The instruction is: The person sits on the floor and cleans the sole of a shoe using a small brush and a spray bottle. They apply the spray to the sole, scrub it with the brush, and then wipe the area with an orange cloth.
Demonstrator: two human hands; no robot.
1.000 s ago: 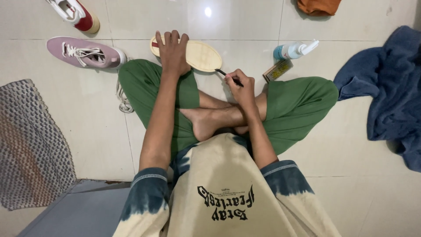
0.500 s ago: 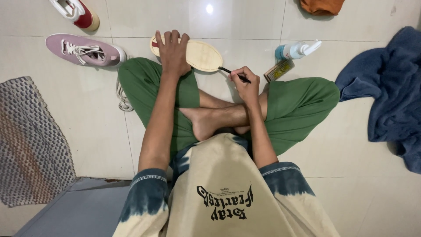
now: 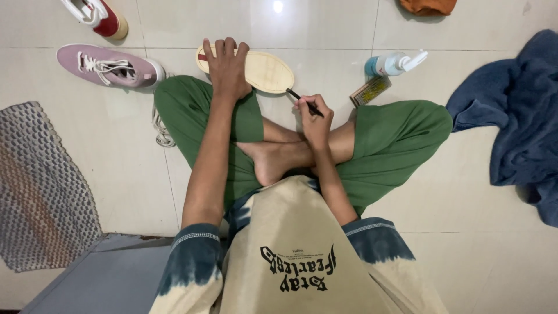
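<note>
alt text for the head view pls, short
Seated cross-legged on a tiled floor, a person presses the left hand on a tan shoe insole while the right hand holds a thin dark brush to its edge. A pink sneaker lies nearby.

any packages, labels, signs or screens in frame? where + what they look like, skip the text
Spray bottle: lying on the tiled floor, upper right, beyond the right knee; teal body, white nozzle.
Small flat pack: on the floor just below the bottle; rectangular, yellowish with dark print.
Printed shirt front: bottom centre, on the person; black lettering on beige cloth.
No signs or screens in view.
</note>
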